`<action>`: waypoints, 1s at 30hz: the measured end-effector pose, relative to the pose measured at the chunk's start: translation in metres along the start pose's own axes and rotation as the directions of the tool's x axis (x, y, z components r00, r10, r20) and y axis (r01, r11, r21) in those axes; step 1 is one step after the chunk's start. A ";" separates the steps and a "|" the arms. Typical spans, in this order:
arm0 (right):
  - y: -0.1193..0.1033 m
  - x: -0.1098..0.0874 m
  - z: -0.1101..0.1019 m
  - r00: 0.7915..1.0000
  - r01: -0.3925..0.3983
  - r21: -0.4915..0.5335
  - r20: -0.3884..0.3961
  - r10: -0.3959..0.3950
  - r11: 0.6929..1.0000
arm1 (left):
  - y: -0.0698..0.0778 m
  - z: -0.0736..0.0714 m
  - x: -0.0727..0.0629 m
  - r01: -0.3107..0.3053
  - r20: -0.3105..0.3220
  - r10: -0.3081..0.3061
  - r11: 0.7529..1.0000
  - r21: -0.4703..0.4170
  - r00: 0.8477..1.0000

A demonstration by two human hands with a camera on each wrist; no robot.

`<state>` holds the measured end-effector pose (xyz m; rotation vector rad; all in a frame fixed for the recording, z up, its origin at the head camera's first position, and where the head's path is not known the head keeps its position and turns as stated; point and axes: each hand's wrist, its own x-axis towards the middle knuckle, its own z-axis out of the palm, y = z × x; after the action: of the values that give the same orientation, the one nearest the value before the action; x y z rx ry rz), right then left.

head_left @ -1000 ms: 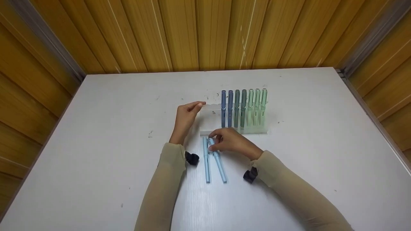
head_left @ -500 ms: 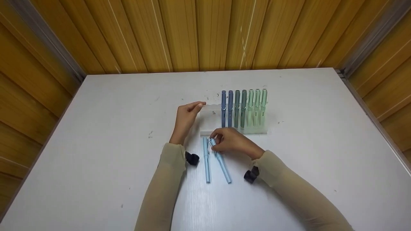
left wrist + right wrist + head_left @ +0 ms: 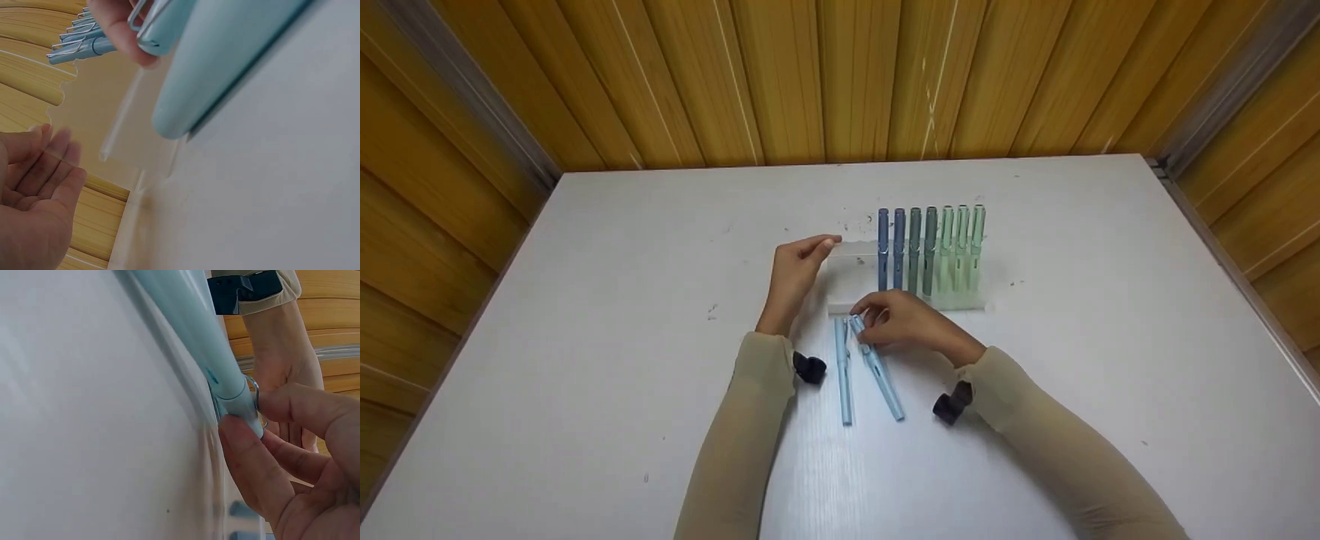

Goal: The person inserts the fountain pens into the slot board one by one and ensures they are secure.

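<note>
My left hand (image 3: 795, 274) pinches the upper left edge of a clear acrylic pen stand (image 3: 847, 308), thumb and fingers at its scalloped panel (image 3: 93, 107) in the left wrist view. My right hand (image 3: 911, 322) holds a light blue pen (image 3: 885, 382) near its clip end, thumb and fingertips around the cap (image 3: 239, 405). That pen slants, its far end toward the front right. Beside it on the left, a second light blue pen (image 3: 844, 382) lies on the table, pointing at the stand.
In the stand's right part lean two dark blue pens (image 3: 883, 247), two dark green pens (image 3: 914, 247) and three light green pens (image 3: 961, 244). The white table (image 3: 622, 300) runs back to a wood-panelled wall (image 3: 780, 82). Black wrist cameras (image 3: 810, 369) sit on both sleeves.
The held light blue pen has swung its lower end rightward, away from the other pen, and its clip has turned. My right hand has shifted slightly right. My left hand stays put.
</note>
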<state>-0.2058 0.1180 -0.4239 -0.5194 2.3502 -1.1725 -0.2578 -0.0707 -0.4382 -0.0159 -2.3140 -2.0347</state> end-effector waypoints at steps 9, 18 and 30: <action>-0.002 0.000 -0.005 0.999 -0.003 0.069 -0.038 0.006 0.998 | 0.001 0.001 0.000 -0.004 -0.010 0.004 1.000 0.019 1.000; -0.007 -0.001 -0.010 0.995 0.040 0.116 -0.092 -0.030 0.992 | -0.001 -0.001 0.000 0.010 -0.005 -0.009 1.000 0.018 1.000; -0.016 -0.003 -0.021 0.971 0.116 0.129 -0.223 -0.085 0.985 | 0.000 -0.001 -0.001 -0.012 0.012 0.012 1.000 -0.025 1.000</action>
<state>-0.2130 0.1239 -0.3988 -0.4885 2.4200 -1.4985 -0.2566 -0.0721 -0.4383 -0.0434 -2.2894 -2.0635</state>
